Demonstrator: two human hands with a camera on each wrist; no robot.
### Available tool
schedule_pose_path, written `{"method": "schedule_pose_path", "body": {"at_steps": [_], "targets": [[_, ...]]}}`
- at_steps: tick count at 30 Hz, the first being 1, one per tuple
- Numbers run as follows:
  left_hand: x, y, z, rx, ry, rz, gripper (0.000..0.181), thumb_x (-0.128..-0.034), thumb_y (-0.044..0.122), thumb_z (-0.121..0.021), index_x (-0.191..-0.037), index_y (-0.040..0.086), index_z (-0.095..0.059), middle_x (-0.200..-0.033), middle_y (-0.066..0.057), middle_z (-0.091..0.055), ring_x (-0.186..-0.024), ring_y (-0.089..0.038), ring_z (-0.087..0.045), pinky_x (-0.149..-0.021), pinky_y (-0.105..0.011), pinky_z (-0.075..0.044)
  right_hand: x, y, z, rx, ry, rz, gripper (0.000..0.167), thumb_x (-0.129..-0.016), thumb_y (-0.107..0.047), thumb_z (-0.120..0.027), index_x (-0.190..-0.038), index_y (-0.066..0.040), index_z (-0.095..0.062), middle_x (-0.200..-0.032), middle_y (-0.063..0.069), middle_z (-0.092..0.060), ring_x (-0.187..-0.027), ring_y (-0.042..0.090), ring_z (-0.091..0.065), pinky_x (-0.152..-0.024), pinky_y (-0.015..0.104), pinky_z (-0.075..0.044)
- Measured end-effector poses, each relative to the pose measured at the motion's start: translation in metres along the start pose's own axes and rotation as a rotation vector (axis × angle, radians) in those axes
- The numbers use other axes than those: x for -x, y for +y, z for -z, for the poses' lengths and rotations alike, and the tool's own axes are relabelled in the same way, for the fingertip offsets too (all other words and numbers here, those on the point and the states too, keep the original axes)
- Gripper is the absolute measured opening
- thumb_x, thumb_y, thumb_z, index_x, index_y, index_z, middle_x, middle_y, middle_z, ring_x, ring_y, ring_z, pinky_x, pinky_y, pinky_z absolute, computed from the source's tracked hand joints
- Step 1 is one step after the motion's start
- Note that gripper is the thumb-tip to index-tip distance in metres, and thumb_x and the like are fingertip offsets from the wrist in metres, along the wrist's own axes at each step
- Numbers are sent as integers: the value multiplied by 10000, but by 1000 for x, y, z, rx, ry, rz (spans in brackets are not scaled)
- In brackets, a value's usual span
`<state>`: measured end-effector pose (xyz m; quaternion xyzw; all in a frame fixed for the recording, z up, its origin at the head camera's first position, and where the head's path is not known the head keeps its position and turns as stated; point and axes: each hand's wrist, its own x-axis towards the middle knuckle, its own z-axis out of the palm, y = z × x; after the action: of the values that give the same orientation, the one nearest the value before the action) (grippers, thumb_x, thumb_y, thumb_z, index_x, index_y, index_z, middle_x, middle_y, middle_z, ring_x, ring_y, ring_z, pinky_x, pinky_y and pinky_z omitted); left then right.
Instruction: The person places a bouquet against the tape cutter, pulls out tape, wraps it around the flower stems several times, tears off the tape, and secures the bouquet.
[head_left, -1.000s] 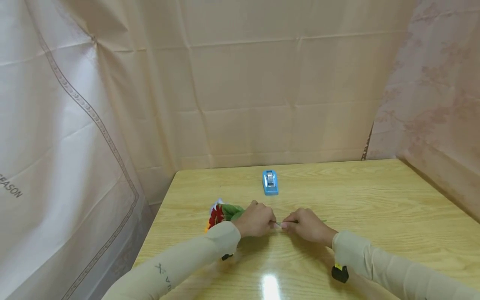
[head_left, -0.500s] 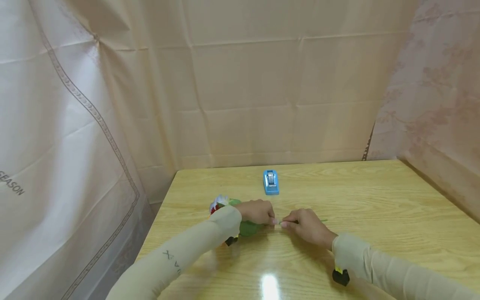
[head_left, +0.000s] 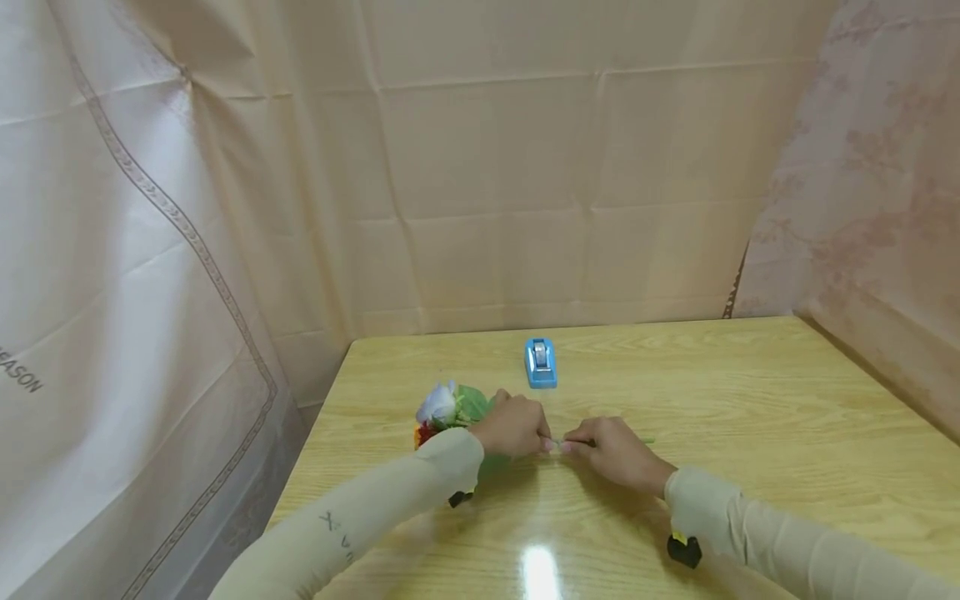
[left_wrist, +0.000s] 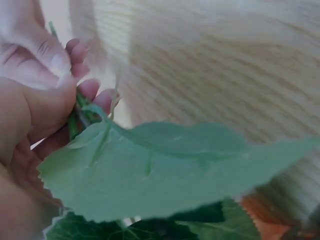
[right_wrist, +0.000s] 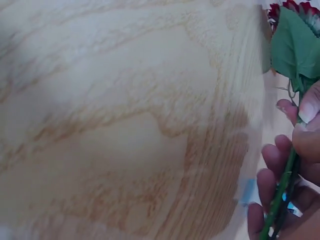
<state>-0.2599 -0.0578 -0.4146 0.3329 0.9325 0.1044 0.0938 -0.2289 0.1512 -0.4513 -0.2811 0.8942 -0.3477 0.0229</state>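
Observation:
A bunch of artificial flowers lies across both hands, its pale lilac bloom (head_left: 437, 404) and a green leaf (head_left: 472, 403) left of the left hand (head_left: 513, 427). That hand pinches the stems just below the leaves. Close beside it, the right hand (head_left: 613, 450) grips the same green stems (right_wrist: 278, 200), whose ends stick out to its right. In the left wrist view a large leaf (left_wrist: 150, 170) hangs before the left hand (left_wrist: 35, 115), and the fingertips of both hands nearly meet. A red bloom (right_wrist: 305, 9) tops the bunch in the right wrist view.
A blue tape dispenser (head_left: 541, 363) stands on the wooden table (head_left: 712, 375) beyond the hands. Cloth sheets (head_left: 480, 167) hang behind the table and at both sides.
The flower heads have turned with the left hand: the lilac bloom has come up into view and the red one is now mostly hidden. The right hand has hardly moved.

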Motion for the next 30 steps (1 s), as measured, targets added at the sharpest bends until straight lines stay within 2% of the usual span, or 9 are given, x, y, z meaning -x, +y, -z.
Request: {"method": "schedule_pose_path", "body": {"at_steps": [4, 7, 12, 15, 17, 20, 25, 30], "targets": [[2, -1, -8, -126, 63, -29, 120, -962, 333, -735, -930, 294, -843, -870, 209, -741, -805, 10, -572, -884, -410, -334, 0, -2, 2, -43, -58, -27, 257, -1036, -212, -625, -1096, -21, -785, -1038, 48, -750, -952, 189, -671, -797, 362, -570], [6, 0, -10, -206, 103, -37, 129, -961, 365, -731, -1021, 312, -833, -969, 213, -744, -837, -2, -541, -882, -399, -342, -1, -2, 3, -49, -73, -31, 264, -1053, -223, -592, -1086, -49, -788, -1039, 29, -750, -943, 173, -660, -807, 370, -559], [10, 4, -12, -316, 160, -68, 152, -968, 382, -716, -1043, 317, -830, -961, 204, -751, -745, -34, -461, -846, -364, -336, -2, -1, 2, 41, -1, 2, 182, -1014, -194, -654, -1024, -88, -802, -962, -33, -751, -857, 88, -639, -740, 291, -532], [11, 5, -12, -334, 166, -82, 150, -976, 371, -708, -1009, 305, -839, -942, 191, -755, -726, -45, -445, -845, -369, -328, -3, 0, 1, 73, 45, 24, 140, -984, -178, -695, -990, -103, -813, -928, -48, -754, -823, 71, -646, -711, 266, -528], [10, 5, -12, -306, 162, -86, 144, -973, 359, -714, -984, 293, -842, -936, 188, -755, -741, -36, -459, -846, -373, -321, -3, 1, 0, 76, 65, 33, 126, -972, -169, -711, -977, -105, -819, -915, -44, -756, -813, 79, -656, -704, 262, -529], [8, 2, -10, -204, 139, -98, 171, -974, 313, -720, -873, 249, -841, -811, 187, -735, -730, -23, -502, -830, -379, -300, -3, 2, -2, 91, 90, 49, 117, -960, -169, -726, -969, -109, -825, -905, -41, -756, -817, 98, -672, -705, 263, -533], [2, -2, -5, -44, 45, -65, 280, -993, 298, -701, -742, 220, -796, -646, 190, -645, -676, -29, -507, -837, -395, -263, -3, 3, -2, 141, 126, 84, 112, -950, -152, -737, -981, -99, -830, -859, -63, -736, -773, 77, -630, -694, 278, -516], [0, -5, 2, 60, -47, -29, 369, -1035, 287, -632, -711, 165, -758, -567, 96, -569, -653, -88, -465, -883, -430, -243, -3, 4, -3, 194, 151, 96, 110, -936, -129, -750, -1001, -91, -830, -810, -93, -704, -742, 43, -570, -698, 291, -500]]}}
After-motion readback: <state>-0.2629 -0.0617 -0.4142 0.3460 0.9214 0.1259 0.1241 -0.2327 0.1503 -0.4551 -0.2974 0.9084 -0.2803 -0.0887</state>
